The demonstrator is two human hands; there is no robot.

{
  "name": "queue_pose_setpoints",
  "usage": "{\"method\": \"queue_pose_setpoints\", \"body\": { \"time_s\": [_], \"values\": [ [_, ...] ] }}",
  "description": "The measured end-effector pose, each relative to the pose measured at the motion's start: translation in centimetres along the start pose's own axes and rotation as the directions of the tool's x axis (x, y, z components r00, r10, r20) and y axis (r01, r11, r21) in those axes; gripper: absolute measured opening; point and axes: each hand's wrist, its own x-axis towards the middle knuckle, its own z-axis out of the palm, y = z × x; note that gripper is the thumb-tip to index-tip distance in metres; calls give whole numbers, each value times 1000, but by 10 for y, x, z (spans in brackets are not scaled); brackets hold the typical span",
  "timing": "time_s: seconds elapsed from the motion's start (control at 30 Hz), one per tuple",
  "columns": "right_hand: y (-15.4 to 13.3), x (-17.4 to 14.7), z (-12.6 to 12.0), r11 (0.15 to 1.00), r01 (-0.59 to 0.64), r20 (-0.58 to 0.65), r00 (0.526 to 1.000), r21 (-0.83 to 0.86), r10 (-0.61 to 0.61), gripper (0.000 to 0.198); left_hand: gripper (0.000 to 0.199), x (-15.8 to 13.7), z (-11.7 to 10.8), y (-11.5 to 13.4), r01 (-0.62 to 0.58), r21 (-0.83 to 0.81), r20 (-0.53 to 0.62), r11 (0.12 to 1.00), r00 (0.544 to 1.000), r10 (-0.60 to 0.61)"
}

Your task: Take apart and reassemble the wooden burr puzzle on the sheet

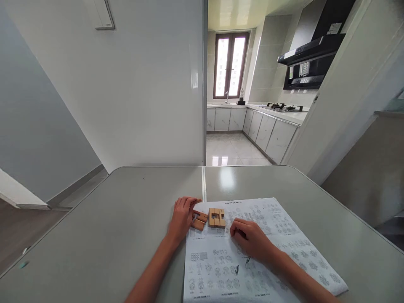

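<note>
My left hand point(183, 214) rests at the left edge of a printed sheet point(214, 252), its fingers bent over a small brown wooden piece point(198, 201) at the fingertips. Just beneath those fingers lie reddish-brown notched wooden blocks point(199, 220), partly covered by the hand. A lighter square of fitted wooden puzzle blocks point(212, 221), with a gap in its middle, sits on the sheet between my hands. To the right, my right hand point(248, 236) lies on the paper with its fingers curled in, apart from the blocks; nothing shows in it.
The sheet carries many small line diagrams and lies on a grey table point(132, 219) with a seam down its middle. Beyond the table's far edge stand a white panel point(151, 92) and a kitchen with cabinets point(267, 128), a gas hob point(284, 108) and a black hood point(312, 54).
</note>
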Motion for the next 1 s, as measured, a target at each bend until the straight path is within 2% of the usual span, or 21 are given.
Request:
{"method": "queue_pose_setpoints", "body": {
  "time_s": [0.2,0.33,0.43,0.57,0.73,0.83,1.0],
  "values": [
    [2,-1,2,1000,10,-6,1000,-6,-10,23,23,1,-4,2,-5,12,-151,1000,989,6],
    [3,0,3,999,31,-12,999,-28,-32,24,21,-1,-5,9,8,-112,-206,994,978,-31],
    [4,0,3,996,73,-20,997,-56,-74,23,20,-5,-3,21,24,-251,-154,968,986,-65],
    [1,0,4,987,147,-40,988,-57,-150,25,20,-12,2,45,-37,-309,-37,951,999,26],
    [-3,-2,7,994,107,-73,992,37,-104,13,26,-20,5,68,-32,-376,166,926,981,101],
    [-3,-3,9,992,113,-103,989,55,-107,6,27,-23,5,74,-32,-422,241,906,960,145],
    [-3,-2,10,986,161,-187,968,-50,-167,34,26,-21,4,76,-27,-452,228,892,963,145]
  ]
}}
